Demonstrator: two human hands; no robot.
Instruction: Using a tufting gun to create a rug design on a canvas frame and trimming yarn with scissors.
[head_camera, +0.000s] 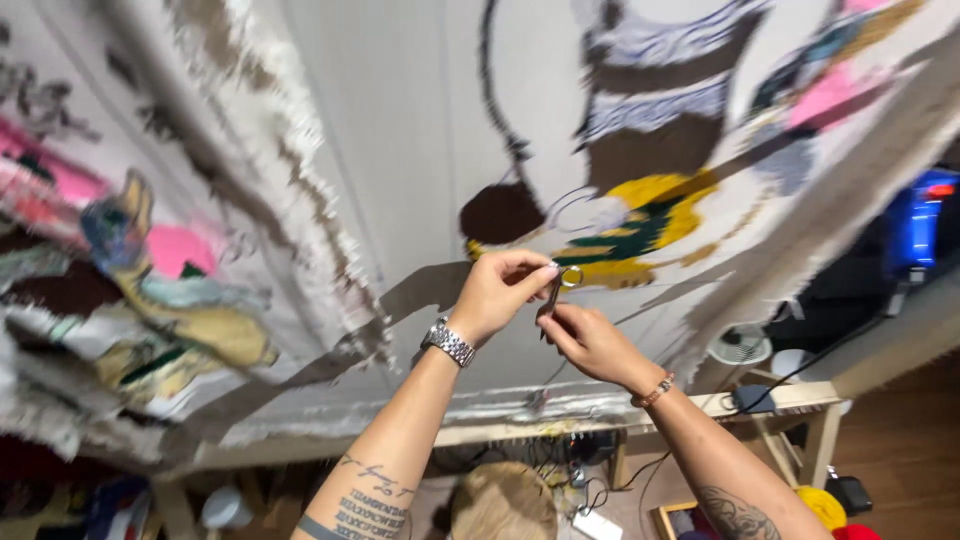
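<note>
Both my hands are raised in front of a large tufted cloth (400, 150) stretched on a wooden frame (500, 430). My left hand (497, 292), a metal watch on its wrist, pinches the ringed handle end of a small pair of scissors (556, 291). My right hand (590, 340), with a bead bracelet, holds the lower part of the same scissors. The scissors sit just below a yellow, green and brown tufted patch (640, 225). Whether any yarn is between the blades is too small to tell.
Another tufted piece with pink, blue and tan shapes (150, 260) hangs at the left. A blue tool (915, 225) rests at the right. Cables, a small fan (740, 347), yellow and red yarn balls (830, 510) and a tan round object (500, 505) lie below the frame.
</note>
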